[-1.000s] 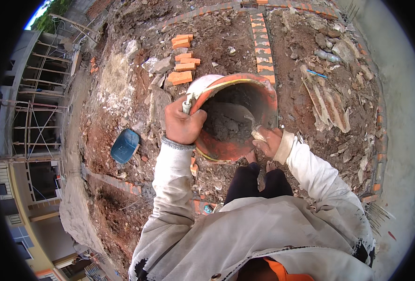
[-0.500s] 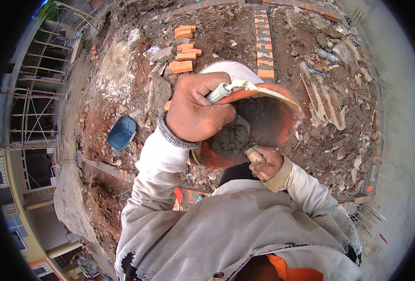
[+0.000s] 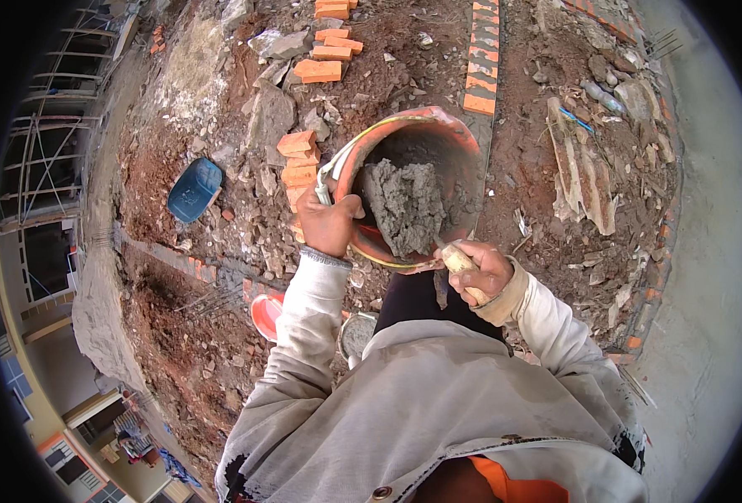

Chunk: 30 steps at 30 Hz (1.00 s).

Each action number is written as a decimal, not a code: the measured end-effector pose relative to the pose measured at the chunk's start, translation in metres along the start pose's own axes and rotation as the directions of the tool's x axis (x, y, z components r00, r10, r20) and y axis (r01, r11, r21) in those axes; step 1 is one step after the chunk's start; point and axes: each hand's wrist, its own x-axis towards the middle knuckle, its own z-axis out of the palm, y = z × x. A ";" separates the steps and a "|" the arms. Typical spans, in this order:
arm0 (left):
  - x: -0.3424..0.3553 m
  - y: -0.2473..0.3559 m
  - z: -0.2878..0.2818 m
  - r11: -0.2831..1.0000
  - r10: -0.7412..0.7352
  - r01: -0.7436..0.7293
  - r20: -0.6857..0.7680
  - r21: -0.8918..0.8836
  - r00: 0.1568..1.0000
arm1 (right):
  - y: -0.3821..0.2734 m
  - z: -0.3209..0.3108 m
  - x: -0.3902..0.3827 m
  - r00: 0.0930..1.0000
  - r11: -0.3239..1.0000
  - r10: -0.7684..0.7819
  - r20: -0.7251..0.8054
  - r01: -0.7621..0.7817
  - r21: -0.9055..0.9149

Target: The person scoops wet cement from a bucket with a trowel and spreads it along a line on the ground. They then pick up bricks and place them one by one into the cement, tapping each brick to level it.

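An orange bucket (image 3: 465, 141) tilts toward me in front of my body, its inside smeared with grey mortar. My left hand (image 3: 329, 223) is closed on the left side of its rim, thumb over the edge, beside the pale bucket handle (image 3: 324, 186). In my right hand (image 3: 486, 270) is the wooden grip of a trowel (image 3: 458, 260), held at the bucket's near right edge. A thick heap of wet mortar (image 3: 406, 204) sits at the bucket's mouth; it hides the trowel's blade.
Orange bricks (image 3: 319, 70) lie in a broken row ahead to the left. A low brick course (image 3: 481, 59) runs away from me. On the rubble are a blue basin (image 3: 195, 189), a red container (image 3: 265, 315), a mortar-filled pail (image 3: 356, 334) and a plastic bottle (image 3: 603, 98).
The bucket has come left and its mouth has turned more toward me. My left hand has lowered from above the handle to the rim. The mortar heap has come up into fuller view.
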 end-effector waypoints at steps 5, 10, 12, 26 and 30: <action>-0.006 -0.107 -0.022 0.956 -0.288 0.252 -0.314 -0.150 0.905 | 0.067 -0.059 -0.006 0.984 0.996 0.009 -0.178 -0.024 -0.083; -0.033 -0.205 -0.055 0.920 -0.384 0.372 -0.473 -0.123 0.793 | 0.171 -0.125 0.015 0.865 0.961 -0.163 -0.474 0.031 -0.275; -0.048 -0.235 -0.070 0.905 -0.394 0.419 -0.528 -0.079 0.752 | 0.224 -0.152 0.053 0.730 0.909 -0.266 -0.630 -0.026 -0.415; -0.038 -0.328 -0.057 0.775 -0.372 0.463 -0.282 0.430 0.884 | 0.296 -0.182 0.063 0.820 0.686 -0.306 -0.483 -0.162 -0.710; -0.012 -0.280 0.017 0.874 -0.358 0.335 0.000 0.352 0.934 | 0.222 -0.173 0.092 0.907 0.487 0.026 -0.420 -0.378 -0.787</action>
